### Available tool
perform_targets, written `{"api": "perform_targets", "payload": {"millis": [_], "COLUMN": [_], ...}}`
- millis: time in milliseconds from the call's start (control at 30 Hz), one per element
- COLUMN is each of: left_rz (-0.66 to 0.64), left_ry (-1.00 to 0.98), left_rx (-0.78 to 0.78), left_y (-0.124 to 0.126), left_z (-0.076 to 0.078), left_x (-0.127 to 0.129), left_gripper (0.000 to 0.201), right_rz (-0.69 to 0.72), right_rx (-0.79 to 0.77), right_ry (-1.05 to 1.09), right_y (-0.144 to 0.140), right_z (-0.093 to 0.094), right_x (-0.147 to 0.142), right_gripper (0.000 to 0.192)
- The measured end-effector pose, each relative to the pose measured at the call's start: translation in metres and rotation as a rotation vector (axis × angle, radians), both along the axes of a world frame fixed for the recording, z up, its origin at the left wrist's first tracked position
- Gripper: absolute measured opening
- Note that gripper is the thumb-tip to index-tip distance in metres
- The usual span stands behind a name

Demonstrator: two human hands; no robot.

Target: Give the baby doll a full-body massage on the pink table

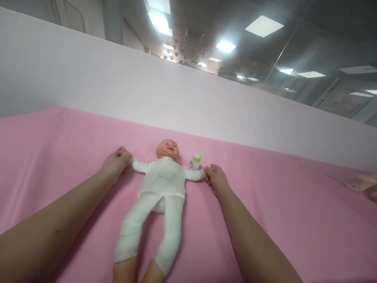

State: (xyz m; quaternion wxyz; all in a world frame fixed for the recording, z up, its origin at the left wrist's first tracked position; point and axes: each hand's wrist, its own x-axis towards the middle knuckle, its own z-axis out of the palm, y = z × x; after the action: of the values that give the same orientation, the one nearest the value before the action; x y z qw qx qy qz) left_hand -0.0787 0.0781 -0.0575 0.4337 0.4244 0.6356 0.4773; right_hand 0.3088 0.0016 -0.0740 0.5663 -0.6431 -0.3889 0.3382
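A baby doll (165, 179) in a white top and white leggings lies on its back, face up, on a pink sheet (279, 204). Its arms are stretched out to both sides. My left hand (115, 165) is closed around the doll's hand on the left. On the other side, my right hand (216, 177) grips the doll's other hand with bent fingers. Close to the doll's arm on the right is a small white bottle (194, 162) with a green cap, touched by neither hand. The doll's feet fall outside the bottom edge of the view.
Behind the doll runs a pale wall (123, 86) along the far edge of the pink surface. Above it, glass reflects ceiling lights (264, 26). A beige object (362, 183), hard to make out, lies at the far right.
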Motion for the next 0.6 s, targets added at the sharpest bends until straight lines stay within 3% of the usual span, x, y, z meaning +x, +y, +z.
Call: {"api": "perform_targets", "payload": {"millis": [100,200,400,600], "left_rz": [-0.084,-0.191,-0.544,-0.746], "left_ry": [0.217,0.385,0.676,0.832], "left_rx": [0.197,0.34,0.59,0.676], "left_y": [-0.017,-0.038,-0.06,-0.054], "left_z": [0.009,0.02,0.024,0.013], "left_x": [0.006,0.019,0.039,0.04], "left_gripper": [0.031,0.035,0.037,0.046], "right_rz": [0.001,0.105,0.413,0.538], "right_rx": [0.162,0.323,0.377,0.347], "right_ry": [-0.019,-0.169,-0.65,-0.947], "right_y": [-0.004,-0.014,-0.037,-0.037], "right_z": [0.007,0.017,0.025,0.016], "right_x": [-0.01,-0.03,-0.07,-0.076], "right_gripper": [0.062,0.064,0.042,0.048]}}
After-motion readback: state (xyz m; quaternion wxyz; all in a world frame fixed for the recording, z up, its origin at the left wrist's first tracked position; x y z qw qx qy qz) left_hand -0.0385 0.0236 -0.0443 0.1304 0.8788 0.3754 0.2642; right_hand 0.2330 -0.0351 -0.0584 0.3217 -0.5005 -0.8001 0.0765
